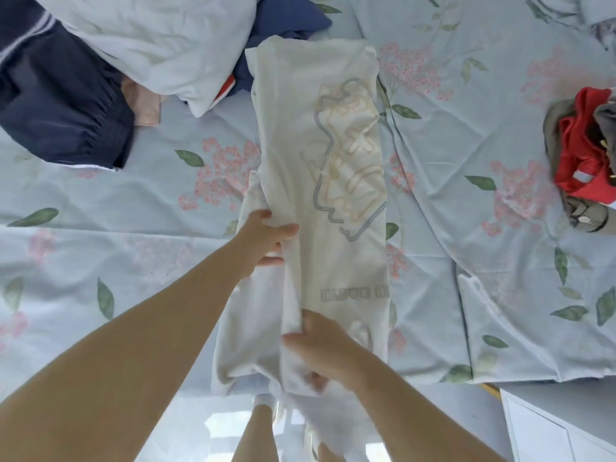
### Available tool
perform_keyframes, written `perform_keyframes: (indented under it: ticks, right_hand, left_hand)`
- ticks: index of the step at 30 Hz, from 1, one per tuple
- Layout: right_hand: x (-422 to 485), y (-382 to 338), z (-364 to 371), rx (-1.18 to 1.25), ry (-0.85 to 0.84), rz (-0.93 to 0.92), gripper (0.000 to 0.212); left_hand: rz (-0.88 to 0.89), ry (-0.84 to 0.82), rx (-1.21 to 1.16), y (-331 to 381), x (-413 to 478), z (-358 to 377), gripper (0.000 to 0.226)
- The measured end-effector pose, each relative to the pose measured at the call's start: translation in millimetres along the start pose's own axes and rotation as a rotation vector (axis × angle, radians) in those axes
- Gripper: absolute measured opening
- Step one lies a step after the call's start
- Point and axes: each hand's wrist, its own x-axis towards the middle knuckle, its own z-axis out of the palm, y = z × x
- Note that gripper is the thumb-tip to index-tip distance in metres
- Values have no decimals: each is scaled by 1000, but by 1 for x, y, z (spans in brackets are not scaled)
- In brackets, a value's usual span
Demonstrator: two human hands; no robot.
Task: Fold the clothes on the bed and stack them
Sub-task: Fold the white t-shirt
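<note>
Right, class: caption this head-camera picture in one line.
Left hand and right hand grip a white shirt on the flowered bed.

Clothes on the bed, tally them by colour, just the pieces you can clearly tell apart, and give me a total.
white T-shirt: 1
navy garment: 1
blue garment: 1
red garment: 1
olive garment: 1
pink-beige garment: 1
Total: 6

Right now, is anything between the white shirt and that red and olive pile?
Nothing visible. The left hand and right hand hold the white shirt, and only floral bedsheet lies between it and the red and olive pile. The navy garment sits on the other side.
</note>
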Motion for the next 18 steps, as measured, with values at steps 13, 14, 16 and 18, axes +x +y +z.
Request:
perform_keyframes:
  ticks: [13,14,16,18]
  right_hand:
    - [-8,87,12,4,799,134,38]
    - [-8,91,8,5,853,151,48]
    - [-4,96,1,44,851,179,67]
    - [4,96,-5,170,794,146,68]
  left_hand:
    - [-145,2,53,-109,-48,-33,28]
    - [-137,25,5,-111,-49,-37,25]
    - [-99,85,-15,-113,-51,-41,22]
    - [-47,176,147,-117,-54,-42,22]
